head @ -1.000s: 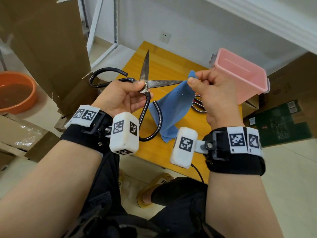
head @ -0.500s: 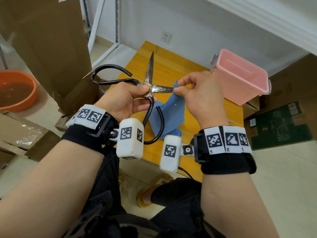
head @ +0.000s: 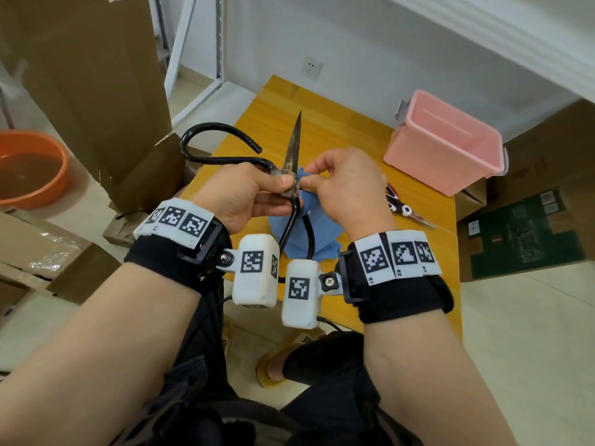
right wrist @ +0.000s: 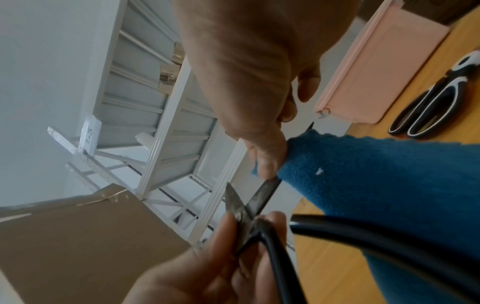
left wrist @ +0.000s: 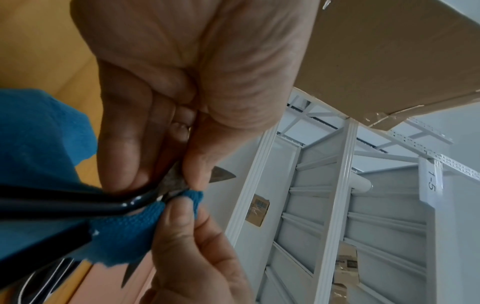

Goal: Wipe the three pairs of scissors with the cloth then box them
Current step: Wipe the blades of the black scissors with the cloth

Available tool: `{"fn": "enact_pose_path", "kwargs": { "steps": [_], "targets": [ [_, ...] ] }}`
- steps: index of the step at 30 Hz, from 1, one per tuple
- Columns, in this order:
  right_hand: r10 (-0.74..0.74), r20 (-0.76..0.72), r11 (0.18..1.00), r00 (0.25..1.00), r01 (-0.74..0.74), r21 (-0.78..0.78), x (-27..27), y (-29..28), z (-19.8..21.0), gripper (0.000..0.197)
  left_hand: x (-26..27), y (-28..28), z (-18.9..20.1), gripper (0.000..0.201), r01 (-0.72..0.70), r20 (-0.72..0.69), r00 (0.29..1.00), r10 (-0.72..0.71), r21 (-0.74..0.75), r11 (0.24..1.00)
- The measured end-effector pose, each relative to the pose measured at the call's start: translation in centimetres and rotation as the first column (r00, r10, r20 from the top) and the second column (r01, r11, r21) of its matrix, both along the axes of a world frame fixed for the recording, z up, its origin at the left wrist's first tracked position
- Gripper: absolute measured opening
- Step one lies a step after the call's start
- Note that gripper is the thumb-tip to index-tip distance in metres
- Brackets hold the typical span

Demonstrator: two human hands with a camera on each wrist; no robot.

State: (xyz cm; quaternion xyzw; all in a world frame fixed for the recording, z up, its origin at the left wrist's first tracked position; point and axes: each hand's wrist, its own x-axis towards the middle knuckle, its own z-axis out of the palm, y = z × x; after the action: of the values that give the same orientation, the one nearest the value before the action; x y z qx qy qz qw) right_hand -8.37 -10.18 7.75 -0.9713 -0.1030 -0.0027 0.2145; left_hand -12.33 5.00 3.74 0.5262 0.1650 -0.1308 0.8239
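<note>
Large iron scissors (head: pixel 293 143) with black loop handles are held above the yellow table (head: pixel 354 123), blades spread. My left hand (head: pixel 273 188) grips them at the pivot, thumb on top. My right hand (head: pixel 307 181) pinches the blue cloth (head: pixel 322 233) around one blade right beside the pivot; the rest of the cloth hangs below. That blade's tip pokes out past the cloth (right wrist: pixel 376 174) in the right wrist view. A second pair of scissors (head: pixel 402 209) with black and white handles lies on the table, right of my right hand. The empty pink box (head: pixel 444 146) stands at the back right.
An orange basin (head: pixel 29 169) of brown water sits on the floor at the left. Tall cardboard (head: pixel 90 75) and a white metal rack (head: pixel 193 59) stand behind it. More cardboard and a green box (head: pixel 521 233) crowd the table's right edge.
My right hand slid the cloth leftward along the blade, from near its tip to the pivot. The scissors tilted a little, and my hands drew close together.
</note>
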Motion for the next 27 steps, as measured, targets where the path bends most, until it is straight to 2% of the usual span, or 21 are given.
{"fn": "enact_pose_path", "kwargs": {
  "steps": [3,6,9,15,18,23,27],
  "targets": [
    [-0.089,-0.027,0.996,0.996,0.088,-0.027,0.2,-1.0,-0.2,0.028,-0.1,-0.1,-0.1,0.009,0.003,-0.015,1.0,-0.003,0.008,1.0],
    [-0.131,-0.034,0.99,0.991,0.133,0.044,0.1,-1.7,-0.1,0.03,-0.2,0.1,-0.1,0.009,-0.002,0.001,1.0,0.002,-0.014,1.0],
    [-0.082,-0.003,0.991,0.997,0.082,0.107,0.0,-1.3,0.1,0.031,0.0,0.3,0.4,0.008,0.002,0.021,1.0,-0.001,-0.012,1.0],
    [0.048,-0.014,0.99,0.999,-0.045,0.135,-0.7,0.1,0.1,0.034,0.0,0.1,0.3,0.026,0.018,0.014,1.0,-0.018,0.007,1.0],
    [0.016,-0.028,0.994,0.999,-0.013,0.108,-0.6,-0.3,0.0,0.034,-0.1,0.2,0.1,0.026,0.022,0.004,1.0,-0.022,-0.014,1.0],
    [-0.097,-0.057,0.993,0.994,0.101,0.068,-0.4,-2.0,0.0,0.029,-0.4,0.3,0.0,0.013,-0.006,-0.01,1.0,0.006,-0.012,1.0],
    [-0.021,-0.013,0.993,1.0,0.022,0.117,-0.7,-1.2,0.3,0.03,-0.3,0.2,0.4,0.016,0.003,0.014,1.0,-0.003,-0.054,0.999]
  ]
}}
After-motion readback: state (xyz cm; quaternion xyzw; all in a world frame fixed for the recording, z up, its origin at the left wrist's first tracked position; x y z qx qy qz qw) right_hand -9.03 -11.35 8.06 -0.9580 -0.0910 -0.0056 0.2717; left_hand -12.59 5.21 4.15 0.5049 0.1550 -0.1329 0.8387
